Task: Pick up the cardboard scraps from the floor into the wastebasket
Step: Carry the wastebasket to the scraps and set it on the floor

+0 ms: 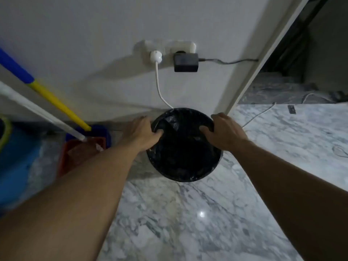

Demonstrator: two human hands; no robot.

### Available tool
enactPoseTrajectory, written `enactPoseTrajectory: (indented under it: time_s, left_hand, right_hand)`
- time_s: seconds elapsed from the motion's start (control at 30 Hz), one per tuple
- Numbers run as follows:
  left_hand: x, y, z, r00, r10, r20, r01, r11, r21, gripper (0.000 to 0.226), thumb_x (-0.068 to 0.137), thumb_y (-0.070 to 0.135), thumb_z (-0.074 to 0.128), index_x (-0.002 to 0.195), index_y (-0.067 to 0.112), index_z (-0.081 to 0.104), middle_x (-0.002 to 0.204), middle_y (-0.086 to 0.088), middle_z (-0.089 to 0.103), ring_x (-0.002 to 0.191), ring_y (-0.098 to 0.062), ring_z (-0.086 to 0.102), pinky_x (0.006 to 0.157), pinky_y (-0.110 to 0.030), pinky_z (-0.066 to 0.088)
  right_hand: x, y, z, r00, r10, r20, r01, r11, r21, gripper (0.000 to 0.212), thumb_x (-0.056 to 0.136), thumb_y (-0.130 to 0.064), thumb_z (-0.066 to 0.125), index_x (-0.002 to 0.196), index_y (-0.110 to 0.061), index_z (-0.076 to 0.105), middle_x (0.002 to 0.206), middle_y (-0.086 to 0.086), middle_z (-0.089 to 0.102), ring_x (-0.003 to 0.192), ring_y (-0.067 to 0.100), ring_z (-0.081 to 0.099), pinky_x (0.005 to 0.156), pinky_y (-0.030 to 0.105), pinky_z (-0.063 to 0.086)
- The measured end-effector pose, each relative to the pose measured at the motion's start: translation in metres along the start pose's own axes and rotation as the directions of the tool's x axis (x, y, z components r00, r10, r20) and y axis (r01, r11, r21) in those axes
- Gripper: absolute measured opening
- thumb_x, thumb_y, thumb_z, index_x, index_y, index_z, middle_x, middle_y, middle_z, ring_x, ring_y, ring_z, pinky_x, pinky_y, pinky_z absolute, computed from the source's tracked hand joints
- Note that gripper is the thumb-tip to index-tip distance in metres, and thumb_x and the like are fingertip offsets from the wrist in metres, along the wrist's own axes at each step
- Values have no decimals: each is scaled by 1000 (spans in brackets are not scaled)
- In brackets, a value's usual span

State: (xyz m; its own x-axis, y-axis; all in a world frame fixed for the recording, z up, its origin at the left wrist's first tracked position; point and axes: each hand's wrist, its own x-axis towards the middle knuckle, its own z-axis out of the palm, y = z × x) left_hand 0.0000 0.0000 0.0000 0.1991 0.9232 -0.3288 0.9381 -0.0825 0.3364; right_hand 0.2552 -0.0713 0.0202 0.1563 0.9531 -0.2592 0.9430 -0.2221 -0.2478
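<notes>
A round wastebasket [185, 172] lined with a black plastic bag stands on the marble floor against the white wall. My left hand [141, 132] grips its rim on the left, thumb hooked inside over the bag. My right hand [224, 131] grips the rim on the right, thumb likewise curled inside. The inside of the basket is dark and I cannot make out its contents. No cardboard scraps show on the floor around it.
A yellow-and-blue handle [47, 95] and a white handle [37, 110] lean at the left over a red dustpan [79, 153] and a blue bucket [17, 162]. A white cable [159, 85] and black adapter [186, 62] hang from wall sockets. A doorway [301, 72] opens at right.
</notes>
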Motion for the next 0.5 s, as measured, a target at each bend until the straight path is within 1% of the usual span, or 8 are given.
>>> enactPoseTrajectory:
  time_s: [0.07, 0.1, 0.17, 0.27, 0.3, 0.33, 0.43, 0.5]
  left_hand:
    - [6, -3, 25, 1000, -4, -2, 4, 1000, -26, 66, 83, 60, 59, 131, 15, 52, 129, -12, 59, 113, -33, 58, 90, -46, 53]
    - [10, -6, 40, 1000, -2, 1, 2, 999, -32, 66, 83, 59, 58, 133, 16, 50, 132, -12, 56, 117, -34, 56, 93, -47, 52]
    - [13, -12, 65, 999, -42, 22, 43, 999, -20, 69, 86, 54, 59, 142, 17, 42, 141, -13, 46, 127, -36, 49, 98, -49, 49]
    - [21, -16, 95, 993, -121, 12, 120, 993, 16, 82, 92, 50, 59, 156, 17, 20, 158, -15, 25, 141, -37, 33, 106, -52, 42]
    - [23, -18, 105, 989, -149, 8, 149, 989, 2, 86, 93, 48, 59, 159, 17, 13, 162, -14, 19, 144, -37, 29, 107, -51, 40]
    - [25, -20, 113, 985, -170, 4, 170, 985, -37, 88, 94, 45, 60, 160, 18, 8, 163, -14, 16, 144, -37, 28, 108, -50, 39]
    - [30, -24, 132, 972, -235, -9, 229, 952, -204, 90, 96, 36, 60, 160, 22, -1, 159, -15, 25, 133, -38, 45, 100, -45, 45]
    - [32, -26, 139, 959, -283, -5, 268, 913, -306, 86, 98, 28, 57, 161, 26, -2, 156, -16, 33, 130, -37, 50, 100, -41, 45]
  right_hand:
    - [7, 12, 23, 999, 35, -1, -35, 999, 6, 58, 97, -58, 48, 127, -9, 56, 126, 15, 56, 115, 37, 57, 89, 43, 49]
    - [10, 20, 37, 999, 43, -3, -43, 999, 5, 58, 97, -57, 50, 129, -9, 56, 127, 16, 55, 117, 39, 55, 91, 44, 48]
    - [12, 31, 60, 997, 72, -5, -72, 997, 29, 59, 96, -53, 53, 132, -6, 53, 128, 21, 52, 121, 42, 51, 95, 46, 46]
    - [14, 44, 89, 992, 122, -28, -121, 991, 52, 62, 96, -48, 54, 139, -4, 46, 134, 24, 46, 126, 44, 42, 101, 53, 44]
    - [15, 49, 97, 988, 150, -39, -147, 987, 68, 63, 96, -47, 55, 141, -4, 44, 135, 24, 44, 128, 44, 40, 101, 55, 43]
    - [15, 52, 104, 982, 181, -46, -176, 980, 94, 64, 96, -46, 55, 144, -5, 41, 137, 24, 42, 129, 44, 38, 102, 56, 41]
    - [17, 63, 127, 962, 274, -18, -262, 936, 237, 69, 98, -43, 52, 152, -8, 27, 144, 26, 36, 134, 45, 34, 105, 56, 36]
    - [17, 69, 140, 948, 313, 52, -311, 881, 358, 68, 100, -41, 48, 156, -14, 20, 141, 26, 40, 129, 47, 42, 99, 52, 40]
